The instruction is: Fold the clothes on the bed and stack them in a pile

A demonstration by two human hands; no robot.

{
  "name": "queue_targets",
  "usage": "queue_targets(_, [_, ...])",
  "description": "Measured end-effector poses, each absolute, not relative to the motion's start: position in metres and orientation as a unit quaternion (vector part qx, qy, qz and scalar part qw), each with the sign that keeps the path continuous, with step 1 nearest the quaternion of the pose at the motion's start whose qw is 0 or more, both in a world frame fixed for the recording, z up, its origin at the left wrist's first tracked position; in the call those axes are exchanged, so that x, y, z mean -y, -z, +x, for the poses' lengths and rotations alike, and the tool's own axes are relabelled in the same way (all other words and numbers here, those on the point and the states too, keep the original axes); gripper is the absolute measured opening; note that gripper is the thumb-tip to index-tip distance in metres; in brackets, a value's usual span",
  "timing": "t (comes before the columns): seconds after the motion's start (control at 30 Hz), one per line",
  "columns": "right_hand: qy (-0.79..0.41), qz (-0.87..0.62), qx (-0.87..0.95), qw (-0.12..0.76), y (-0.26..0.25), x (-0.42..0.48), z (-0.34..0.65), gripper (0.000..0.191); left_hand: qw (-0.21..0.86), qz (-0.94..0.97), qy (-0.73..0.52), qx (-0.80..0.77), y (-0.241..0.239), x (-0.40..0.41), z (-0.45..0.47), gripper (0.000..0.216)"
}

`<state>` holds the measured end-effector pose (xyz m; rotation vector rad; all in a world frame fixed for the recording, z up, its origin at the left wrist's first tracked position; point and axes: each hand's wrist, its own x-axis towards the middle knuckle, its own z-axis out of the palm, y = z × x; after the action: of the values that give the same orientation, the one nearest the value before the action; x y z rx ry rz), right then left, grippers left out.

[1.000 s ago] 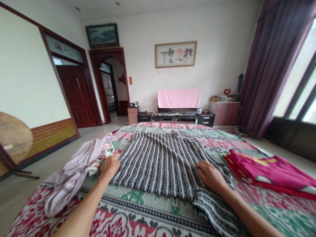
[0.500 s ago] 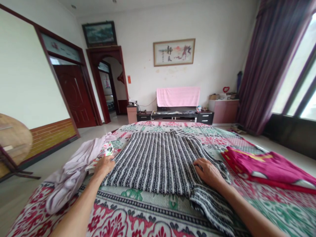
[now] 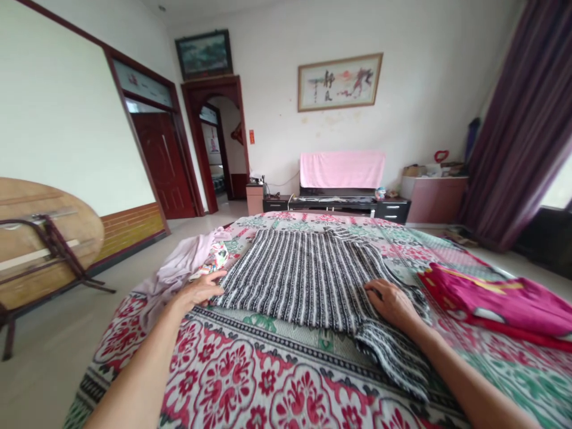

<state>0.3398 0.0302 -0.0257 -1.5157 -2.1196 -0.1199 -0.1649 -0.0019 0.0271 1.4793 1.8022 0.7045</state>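
A black-and-white striped garment lies spread flat on a bed with a red, green and white flowered cover. My left hand rests at the garment's near left corner, fingers stretched toward it. My right hand lies flat on the garment's near right part, fingers spread, where a sleeve trails toward me.
A pale lilac cloth and a small printed piece lie bunched at the bed's left. A folded magenta garment sits at the right. A folded round wooden table leans at the left wall. Doors, a TV stand and purple curtains lie beyond.
My left hand has slid out from the garment's edge to its near left corner and its fingers have stretched out. The view has shifted left. My right hand stays on the cloth.
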Motion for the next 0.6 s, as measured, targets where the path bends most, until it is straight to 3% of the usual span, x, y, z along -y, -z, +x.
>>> queue_targets(0.13, [0.036,-0.561,0.782,0.268,0.025,-0.031,0.341,0.026,0.342,0.536,-0.323,-0.701,-0.021,0.006,-0.167,0.067])
queue_targets(0.27, [0.005,-0.555,0.788,0.268,0.020,-0.031,0.347,0.023,0.297,0.573,-0.274,-0.713,-0.019,0.005,-0.169,0.055])
queue_targets(0.47, [-0.010,-0.547,0.783,0.297,0.001,-0.019,0.335,0.024,0.059,0.625,-0.107,-0.771,-0.031,0.004,-0.157,0.021])
queue_targets(0.6, [-0.090,-0.497,0.822,0.264,-0.021,0.001,0.307,0.025,-0.060,0.655,-0.149,-0.738,-0.028,0.002,-0.137,0.029])
